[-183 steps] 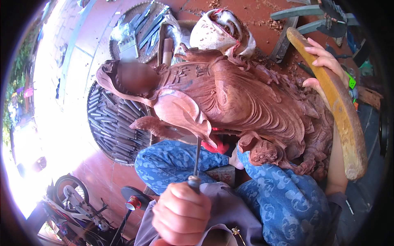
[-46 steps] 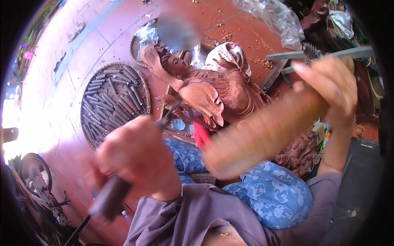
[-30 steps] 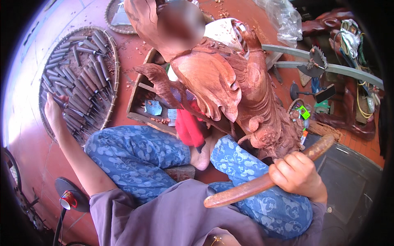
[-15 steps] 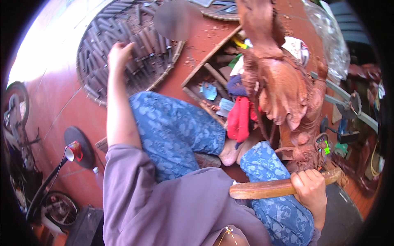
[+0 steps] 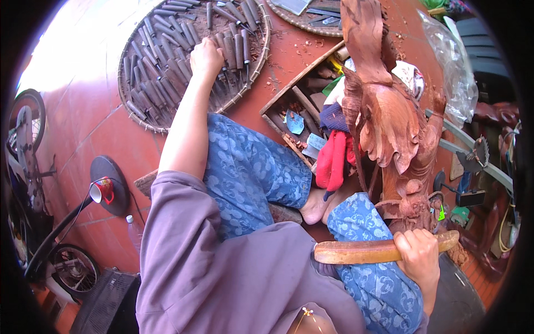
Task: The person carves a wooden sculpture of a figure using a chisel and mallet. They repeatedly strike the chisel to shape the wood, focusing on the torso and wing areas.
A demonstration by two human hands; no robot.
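Observation:
Over the round woven tray [image 5: 127, 106] at the upper left, my left hand [image 5: 207, 58] is closed, knuckles up. It is beside a row of upright chisel handles [image 5: 238, 50]; its fingertips are hidden, so what it grips does not show. Many more wood-handled chisels [image 5: 153, 92] lie across the tray. My right hand [image 5: 418, 255] wraps around a long bar-shaped wooden mallet [image 5: 356, 252], held level above my right knee. A carved reddish wooden sculpture [image 5: 389, 122] stands upright ahead of that hand, with a flowing leaf-like form on its front.
A wooden box [image 5: 268, 111] with cloths and blue slips stands between tray and sculpture. Red gloves [image 5: 331, 167] hang at its near side. A second tray [image 5: 303, 22] holds flat stones. At left are a red cup [image 5: 103, 191], a bottle [image 5: 133, 231] and a motorbike [image 5: 28, 145].
My left hand has moved rightward across the tray, closer to the upright handles. The whole view has shifted slightly. My right hand keeps its hold on the mallet, almost still.

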